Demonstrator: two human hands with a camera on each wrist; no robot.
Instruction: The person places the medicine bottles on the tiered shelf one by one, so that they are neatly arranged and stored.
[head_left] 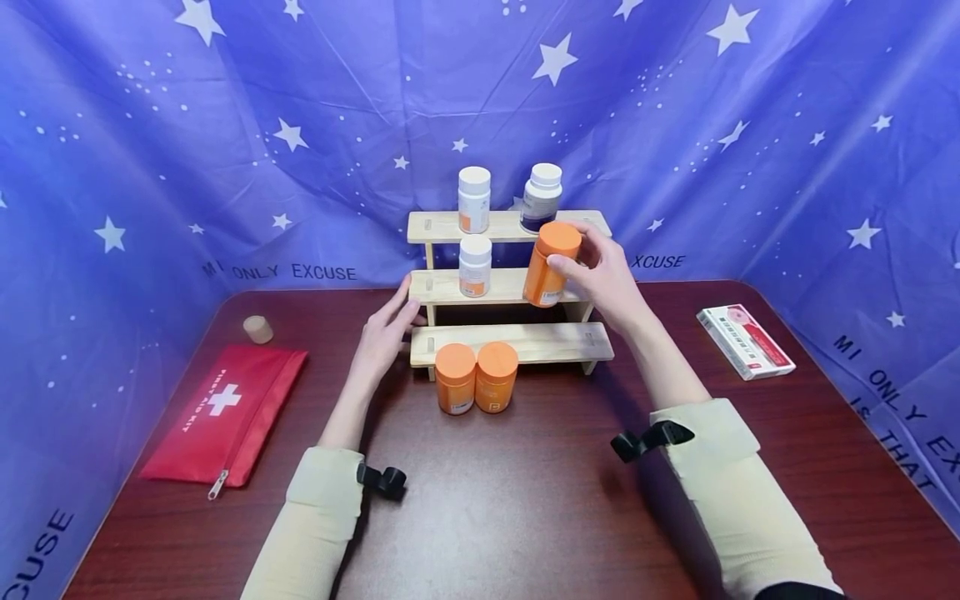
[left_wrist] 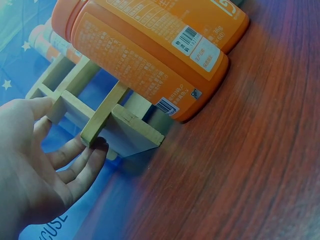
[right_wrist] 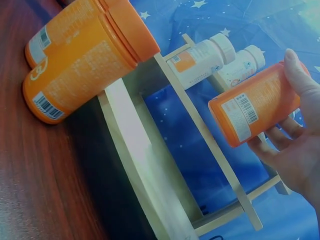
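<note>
In the head view my right hand [head_left: 609, 279] grips an orange pill bottle [head_left: 552, 265], thumb in front. The bottle tilts slightly, in front of the right part of the wooden three-tier rack [head_left: 517, 343]. The right wrist view shows the same bottle [right_wrist: 255, 102] apart from the shelf boards. At the rack's left end, my left hand [head_left: 381, 335] touches the side with loosely bent fingers. White bottles stand on the rack: one [head_left: 474, 200] and a dark-labelled one [head_left: 542, 197] on top, another [head_left: 475, 267] on the middle tier.
Two orange bottles [head_left: 456, 379] [head_left: 497, 377] stand side by side on the table before the rack. A red first aid pouch [head_left: 225, 412] and a small beige cylinder [head_left: 258, 329] lie at left. On the right lies a red-and-white box [head_left: 746, 342]. Starry blue cloth [head_left: 337, 150] hangs behind.
</note>
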